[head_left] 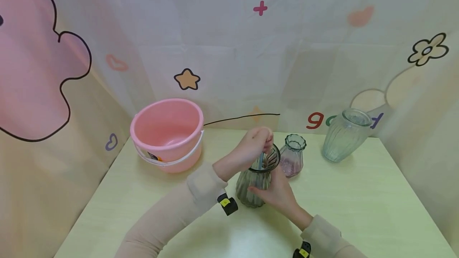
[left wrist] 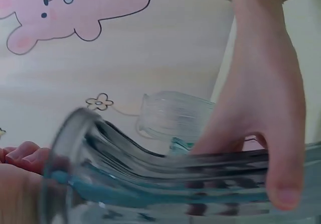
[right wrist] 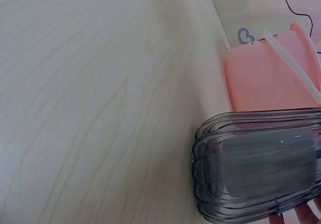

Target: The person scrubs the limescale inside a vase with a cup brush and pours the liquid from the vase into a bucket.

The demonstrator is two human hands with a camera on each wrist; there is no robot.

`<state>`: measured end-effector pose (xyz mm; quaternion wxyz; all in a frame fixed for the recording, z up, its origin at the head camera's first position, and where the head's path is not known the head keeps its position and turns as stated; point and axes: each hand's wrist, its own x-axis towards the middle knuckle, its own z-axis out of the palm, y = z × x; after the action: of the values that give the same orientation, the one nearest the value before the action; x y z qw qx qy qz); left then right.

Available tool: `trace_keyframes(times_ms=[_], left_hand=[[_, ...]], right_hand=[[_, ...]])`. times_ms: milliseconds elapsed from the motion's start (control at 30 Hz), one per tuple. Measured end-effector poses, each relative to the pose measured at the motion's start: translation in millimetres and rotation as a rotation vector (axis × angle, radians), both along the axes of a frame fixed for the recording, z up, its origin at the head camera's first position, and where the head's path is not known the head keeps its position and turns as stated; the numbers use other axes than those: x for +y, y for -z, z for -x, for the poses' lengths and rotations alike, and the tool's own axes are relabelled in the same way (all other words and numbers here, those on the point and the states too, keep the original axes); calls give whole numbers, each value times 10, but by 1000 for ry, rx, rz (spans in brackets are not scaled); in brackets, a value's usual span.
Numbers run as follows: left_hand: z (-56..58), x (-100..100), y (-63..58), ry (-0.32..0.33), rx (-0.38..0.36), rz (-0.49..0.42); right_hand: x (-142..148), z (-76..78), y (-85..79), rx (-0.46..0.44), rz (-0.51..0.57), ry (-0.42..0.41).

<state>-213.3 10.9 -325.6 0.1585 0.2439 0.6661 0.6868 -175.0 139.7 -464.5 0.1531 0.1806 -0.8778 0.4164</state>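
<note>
A grey ribbed glass vase (head_left: 247, 192) stands on the table, tilted a little. My right hand (head_left: 279, 192) grips it around the side; in the left wrist view, the thumb and fingers of that right hand (left wrist: 266, 93) wrap the glass. Over the vase mouth, my left hand (head_left: 252, 146) is curled around a slim blue handle (head_left: 261, 161) that runs down inside. Through the glass the blue handle (left wrist: 115, 193) shows in the left wrist view; its lower end is blurred. Right fingertips (right wrist: 303, 215) touch the vase (right wrist: 261, 163) in the right wrist view.
A pink bucket (head_left: 186, 162) with a white handle stands at the back left. Just behind the right hand is a small purple-green glass vase (head_left: 292, 160). A larger pale green glass vase (head_left: 344, 138) stands farther right. A patterned curtain (head_left: 222, 67) hangs behind the table (head_left: 358, 202).
</note>
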Motion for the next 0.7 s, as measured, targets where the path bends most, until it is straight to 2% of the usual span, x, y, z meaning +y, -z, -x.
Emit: trace_keyframes(times_ms=[200, 400, 500, 600, 700], left_hand=[[-47, -50, -251, 30, 97, -16], [-50, -115, -597, -23, 102, -116], [-53, -130, -733, -51, 99, -164], [-71, -131, -797, -57, 95, -190], [-76, -121, -771, -47, 96, -178]], right_hand=[[-46, -7, 4, -8, -5, 52], [-90, -8, 26, 2, -55, 97], [-107, -17, 26, -5, -67, 118], [-116, -36, 19, -11, -73, 136], [-120, -48, 14, -10, -80, 148]])
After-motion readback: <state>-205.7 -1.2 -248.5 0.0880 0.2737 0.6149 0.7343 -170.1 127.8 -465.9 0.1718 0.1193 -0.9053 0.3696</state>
